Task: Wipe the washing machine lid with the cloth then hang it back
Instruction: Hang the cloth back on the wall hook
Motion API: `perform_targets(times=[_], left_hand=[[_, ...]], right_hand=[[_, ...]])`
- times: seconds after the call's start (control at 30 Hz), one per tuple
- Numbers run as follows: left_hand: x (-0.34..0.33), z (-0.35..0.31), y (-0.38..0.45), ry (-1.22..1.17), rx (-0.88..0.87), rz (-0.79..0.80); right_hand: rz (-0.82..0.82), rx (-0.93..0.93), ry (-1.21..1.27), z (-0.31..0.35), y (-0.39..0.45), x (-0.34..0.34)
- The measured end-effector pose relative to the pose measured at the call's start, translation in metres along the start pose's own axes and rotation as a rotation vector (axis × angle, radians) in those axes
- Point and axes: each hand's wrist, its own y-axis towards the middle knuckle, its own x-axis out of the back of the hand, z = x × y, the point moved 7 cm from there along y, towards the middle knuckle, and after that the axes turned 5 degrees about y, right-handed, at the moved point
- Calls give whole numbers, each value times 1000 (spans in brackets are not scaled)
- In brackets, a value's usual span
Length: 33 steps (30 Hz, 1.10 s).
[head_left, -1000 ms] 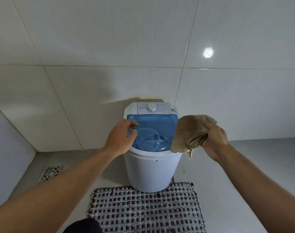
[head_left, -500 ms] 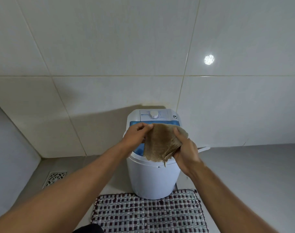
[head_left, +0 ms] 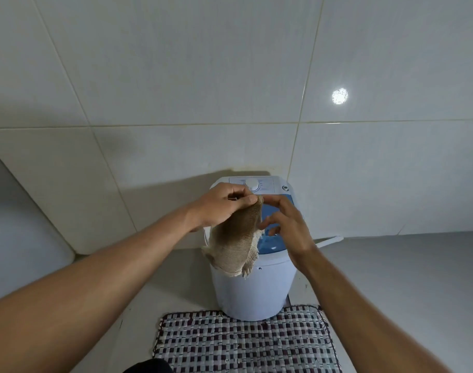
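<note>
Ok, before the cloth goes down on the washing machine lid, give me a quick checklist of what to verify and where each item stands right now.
1. Cloth in hand: ok, the left hand pinches its top edge and it hangs free.
2. Right hand gripping the cloth: not ok, its fingers are spread beside the cloth, not closed on it.
3. Cloth touching the blue lid: not ok, it hangs in front of it.
4. Lid closed and bare: cannot tell, hands and cloth hide most of it.
5. Control dial out of the way: ok, it sits on the panel behind the lid.
6. Washing machine upright: ok, it stands by the checked mat.
</note>
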Motion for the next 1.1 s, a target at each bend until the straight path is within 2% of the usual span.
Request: perform_targets(times=[0.13,0.23,0.3,0.4,0.57,0.7,0.87,1.1], left_hand=[[15,-11,-1,228,-108,39],[32,-12,-2,492,-163,14],[39,-9,-3,571,-170,-5],[48,8,-6,551,-121,-59],[46,19,2,515,-60,-252],[49,10,13,550,-23,-331],[78,-31,22,418,9,-326],[149,-139,19,360,44,-282]], right_hand=[[251,26,-257,24,18,-18],[289,25,-369,30,28,-14],[263,63,-406,35,34,-8],[215,126,-488,41,44,-8],[102,273,-644,58,60,-5],[91,301,-667,76,75,1],[103,248,-649,128,86,12],[132,233,-651,255,95,18]])
